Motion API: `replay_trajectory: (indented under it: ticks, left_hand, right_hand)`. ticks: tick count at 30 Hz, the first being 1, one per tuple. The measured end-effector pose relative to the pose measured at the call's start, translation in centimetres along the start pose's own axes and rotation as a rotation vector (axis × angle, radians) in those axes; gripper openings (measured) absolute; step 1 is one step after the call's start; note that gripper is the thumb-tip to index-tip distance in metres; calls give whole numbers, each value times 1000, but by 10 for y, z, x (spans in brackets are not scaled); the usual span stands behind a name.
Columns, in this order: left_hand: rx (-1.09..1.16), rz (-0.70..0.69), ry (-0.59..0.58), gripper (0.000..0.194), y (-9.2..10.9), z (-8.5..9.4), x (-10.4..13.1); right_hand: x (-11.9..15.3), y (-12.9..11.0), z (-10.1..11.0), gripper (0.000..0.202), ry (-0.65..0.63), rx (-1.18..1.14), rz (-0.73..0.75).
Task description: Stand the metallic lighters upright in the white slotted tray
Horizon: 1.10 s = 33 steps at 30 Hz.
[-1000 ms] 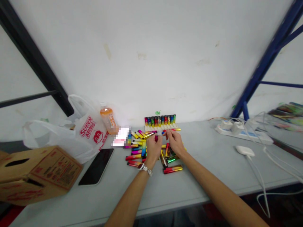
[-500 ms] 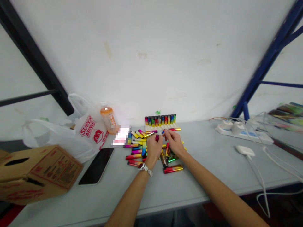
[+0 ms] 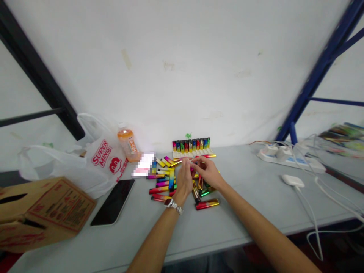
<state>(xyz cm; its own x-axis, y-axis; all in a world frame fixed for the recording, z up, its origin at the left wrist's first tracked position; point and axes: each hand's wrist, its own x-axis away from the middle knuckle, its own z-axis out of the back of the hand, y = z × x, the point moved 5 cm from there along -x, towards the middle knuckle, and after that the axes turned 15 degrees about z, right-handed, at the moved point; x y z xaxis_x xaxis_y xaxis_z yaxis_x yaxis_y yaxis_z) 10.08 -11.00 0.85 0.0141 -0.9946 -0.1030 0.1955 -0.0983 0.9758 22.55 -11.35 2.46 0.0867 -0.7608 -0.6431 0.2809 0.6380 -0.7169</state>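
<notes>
My left hand (image 3: 184,177), with a watch on its wrist, is closed around a lighter (image 3: 192,170); only a magenta bit of it shows between my hands. My right hand (image 3: 207,170) meets it from the right, thumb and fingertips pinched together by the left fingers. What the right fingertips pinch is too small to make out. Under and around both hands lie several loose, shiny coloured lighters (image 3: 207,204). Just beyond them, a row of upright lighters with black tops (image 3: 194,145) stands in a pale tray with holes (image 3: 184,154).
On the left are a cardboard box (image 3: 57,212), a black phone (image 3: 113,203), a white plastic bag (image 3: 96,167) and an orange drink bottle (image 3: 128,144). To the right lie a power strip (image 3: 292,159) and a white charger (image 3: 292,181) with cables. A wall stands behind.
My left hand has turned and its fingers have straightened upward. The right fingertips have moved slightly left and down against it. The small blue bit at my right fingertips no longer shows.
</notes>
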Motion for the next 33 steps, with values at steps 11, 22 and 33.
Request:
replay_trajectory:
  ticks: [11, 22, 33]
  left_hand:
    - [-177, -60, 13, 51, 4, 0, -2]
    - [-649, -286, 61, 9, 5, 6, -10]
    - [-703, -273, 8, 9, 1, 1, -8]
  right_hand:
    - [-21, 17, 15, 35, -79, -124, -104]
    - [-110, 64, 45, 9, -170, 477, 112]
    - [-128, 72, 27, 19, -300, 559, 88]
